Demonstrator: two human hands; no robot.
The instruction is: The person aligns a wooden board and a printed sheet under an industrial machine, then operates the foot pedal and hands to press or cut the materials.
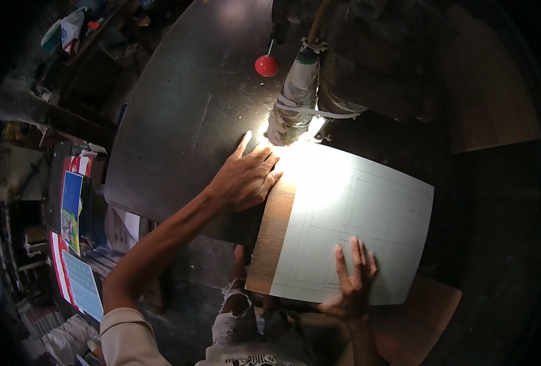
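A thin wooden board [275,235] carries a white sheet [374,210] ruled with fine pencil lines. Its far end lies in bright light, beneath a wrapped, lamp-like column [299,91]. My left hand [246,178] rests at the far left corner of the board, one finger stretched out over the dark tabletop and the other fingertips close to the glare. Over the near part of the sheet my right hand [354,280] lies flat with fingers spread, its wrist at the near edge. What is under the column's tip is lost in the glare.
The broad dark tabletop [167,134] curves away at left. A red ball knob [267,65] on a rod stands beyond my left hand. A brown panel [432,311] sits below the board at right; another panel [490,104] stands at far right. Printed cards [78,280] hang at left.
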